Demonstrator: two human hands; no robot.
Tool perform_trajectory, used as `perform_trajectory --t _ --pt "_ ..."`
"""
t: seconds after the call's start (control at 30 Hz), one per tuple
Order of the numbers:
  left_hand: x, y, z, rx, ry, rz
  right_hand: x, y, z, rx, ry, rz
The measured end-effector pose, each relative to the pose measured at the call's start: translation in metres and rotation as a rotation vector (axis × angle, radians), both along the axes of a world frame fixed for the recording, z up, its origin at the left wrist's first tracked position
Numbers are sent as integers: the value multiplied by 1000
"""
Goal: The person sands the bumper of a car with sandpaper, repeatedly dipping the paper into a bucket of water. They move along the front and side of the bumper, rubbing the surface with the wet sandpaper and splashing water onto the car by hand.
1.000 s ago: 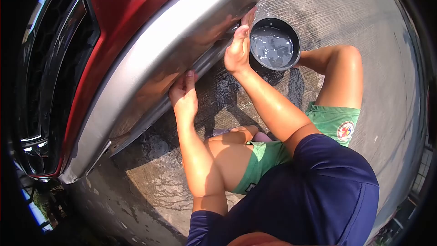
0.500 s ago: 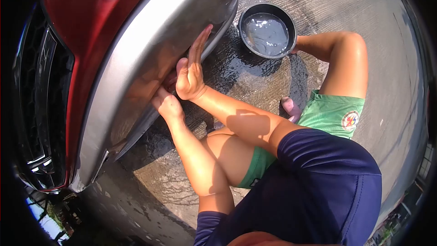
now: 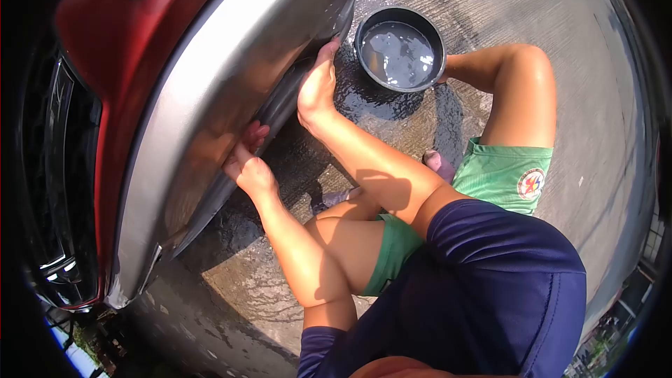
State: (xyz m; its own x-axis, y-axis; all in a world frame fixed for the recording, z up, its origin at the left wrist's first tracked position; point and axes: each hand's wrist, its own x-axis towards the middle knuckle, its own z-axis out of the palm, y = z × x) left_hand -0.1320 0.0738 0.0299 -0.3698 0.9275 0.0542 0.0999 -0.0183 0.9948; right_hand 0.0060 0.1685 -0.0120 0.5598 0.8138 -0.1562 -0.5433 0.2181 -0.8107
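My left hand [image 3: 253, 171] is at the lower edge of a car's silver-grey bumper [image 3: 203, 91], its fingers loosely curled and apart, with nothing visible in them. Higher up along the same edge, my right hand [image 3: 318, 91] grips the bumper's dark grey lower lip [image 3: 283, 101]; some of its fingers are hidden there. Between the two hands, a broad strip of this lip shows. A round black basin [image 3: 400, 49] of water stands on the ground beyond my right hand, with a yellowish thing under the surface.
Red bodywork [image 3: 98, 49] and a black grille [image 3: 59, 175] rise at the left. Wet, grooved concrete [image 3: 259, 280] lies below the bumper. My bent leg [image 3: 521, 94] reaches beside the basin, and my other knee [image 3: 350, 245] is under my arms.
My right hand has moved up and right along the bumper's edge, from spread fingers to a grip. My left hand has shifted slightly down and left. More of the lower lip shows.
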Motion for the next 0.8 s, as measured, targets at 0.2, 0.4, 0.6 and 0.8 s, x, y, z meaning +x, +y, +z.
perform_trajectory --t 0.2,0.4,0.6,0.8 --pt "6 4 1 5 -26 4 11 -3 -16 77 38 -5" --pt "4 6 -15 -7 47 -34 4 -15 -47 38 -317 51" --pt "27 5 -7 1 -116 44 53 9 -42 38 -410 -5" --pt "30 19 -12 16 11 -65 25 -49 -90 110 -971 147"
